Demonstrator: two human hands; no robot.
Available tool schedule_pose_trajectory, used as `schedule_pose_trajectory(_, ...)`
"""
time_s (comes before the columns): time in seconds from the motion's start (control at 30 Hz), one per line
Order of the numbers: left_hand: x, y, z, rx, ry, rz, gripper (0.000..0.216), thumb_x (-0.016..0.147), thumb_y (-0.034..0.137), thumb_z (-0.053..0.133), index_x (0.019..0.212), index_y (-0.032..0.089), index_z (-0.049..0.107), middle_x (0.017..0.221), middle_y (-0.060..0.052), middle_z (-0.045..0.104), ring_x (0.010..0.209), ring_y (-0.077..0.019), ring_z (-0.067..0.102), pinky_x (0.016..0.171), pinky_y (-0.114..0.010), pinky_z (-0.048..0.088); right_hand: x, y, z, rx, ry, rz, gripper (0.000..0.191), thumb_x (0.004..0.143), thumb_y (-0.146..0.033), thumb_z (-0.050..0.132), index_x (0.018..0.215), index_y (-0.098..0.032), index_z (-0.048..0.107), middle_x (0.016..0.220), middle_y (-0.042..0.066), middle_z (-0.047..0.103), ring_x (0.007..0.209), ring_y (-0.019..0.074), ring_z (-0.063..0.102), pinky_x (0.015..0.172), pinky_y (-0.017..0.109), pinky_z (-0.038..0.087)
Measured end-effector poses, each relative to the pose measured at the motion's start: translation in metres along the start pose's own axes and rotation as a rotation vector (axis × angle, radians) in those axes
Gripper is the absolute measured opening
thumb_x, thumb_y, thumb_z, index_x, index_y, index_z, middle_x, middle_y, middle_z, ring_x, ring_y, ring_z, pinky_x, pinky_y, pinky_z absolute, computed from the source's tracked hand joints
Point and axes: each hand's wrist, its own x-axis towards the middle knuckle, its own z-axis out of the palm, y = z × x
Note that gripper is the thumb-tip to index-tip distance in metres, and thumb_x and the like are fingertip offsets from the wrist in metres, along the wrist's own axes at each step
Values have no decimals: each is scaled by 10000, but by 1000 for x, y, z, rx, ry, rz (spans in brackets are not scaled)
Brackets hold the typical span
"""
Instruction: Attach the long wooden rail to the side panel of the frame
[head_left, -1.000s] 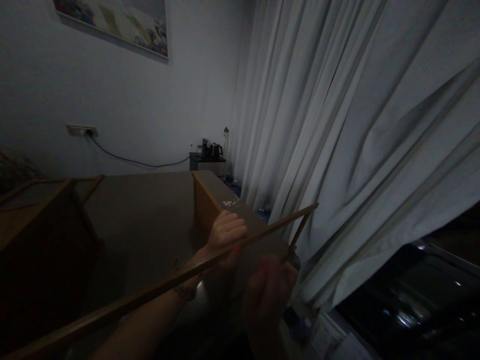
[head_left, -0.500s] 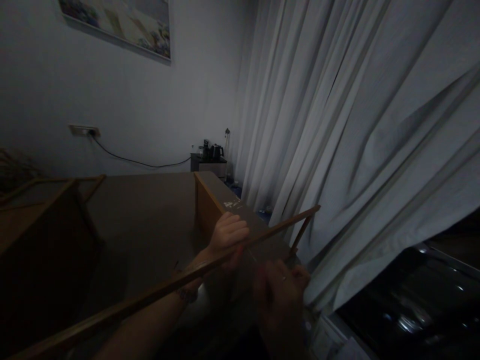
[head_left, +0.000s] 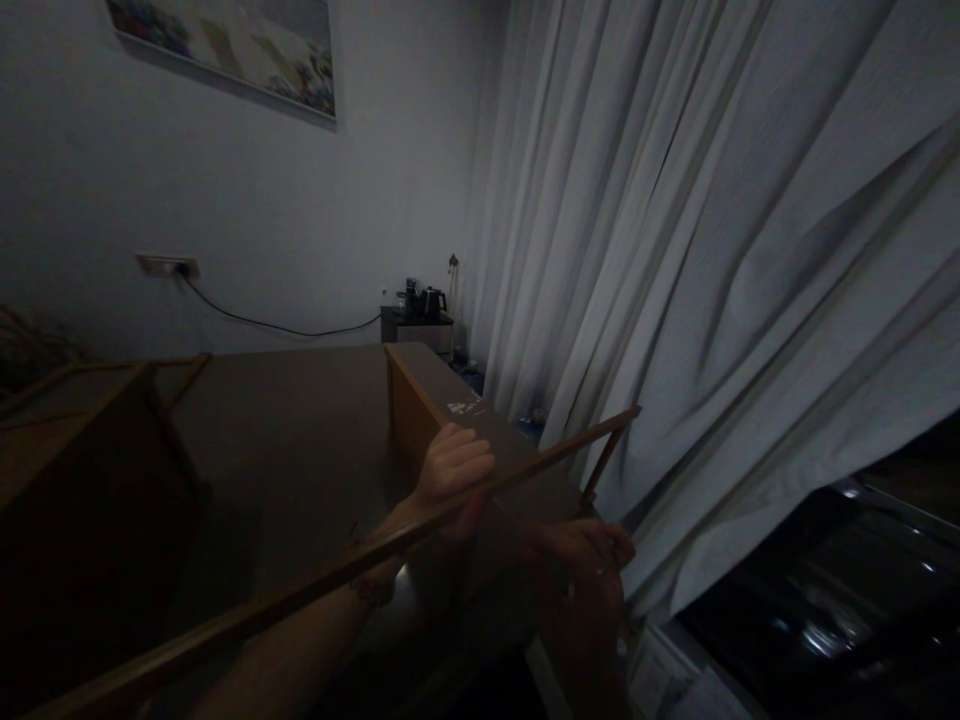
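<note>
A long wooden bar (head_left: pixel 300 592) slants from the lower left up to the right, joined near its far end to a short wooden strut (head_left: pixel 602 465). My left hand (head_left: pixel 454 466) is closed at the bar, its curled fingers showing above it and the reddish thumb below; the bar covers part of the wrist. Below and right of the bar, my right hand (head_left: pixel 581 570) is dark and blurred, its fingers bent together. Whatever they pinch does not show. Beyond my left hand stands an upright wooden panel (head_left: pixel 411 400).
Under the wood is a grey-brown tabletop (head_left: pixel 300 420). Another wooden piece (head_left: pixel 82 430) stands at left. White curtains (head_left: pixel 675 250) hang along the right, above a glossy black surface (head_left: pixel 825 580). A black kettle (head_left: pixel 431 303) sits on a far cabinet (head_left: pixel 416 335).
My right hand has shifted slightly to the right and turned, its fingers now pointing more to the right. My left hand and the wooden bar stay nearly in place.
</note>
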Motion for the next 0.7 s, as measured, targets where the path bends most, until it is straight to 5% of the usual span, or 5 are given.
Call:
schedule_pose_trajectory(0.43,0,0,2,-37,25,-8,539,967,498,108,605,219,392,556,-12,417,583,-183,388,604,-367,299,-5,-1,2,100,45,-19,148,947,-200,585,1015,-260,702,634,-50,631,622,124,529,695,313,397)
schedule_pose_trajectory(0.7,2,-1,1,-47,25,11,529,970,498,111,602,219,369,550,-7,405,577,-179,378,602,-366,295,-10,-13,8,536,-38,459,136,940,-275,571,956,-270,706,720,-32,574,667,130,573,582,248,450)
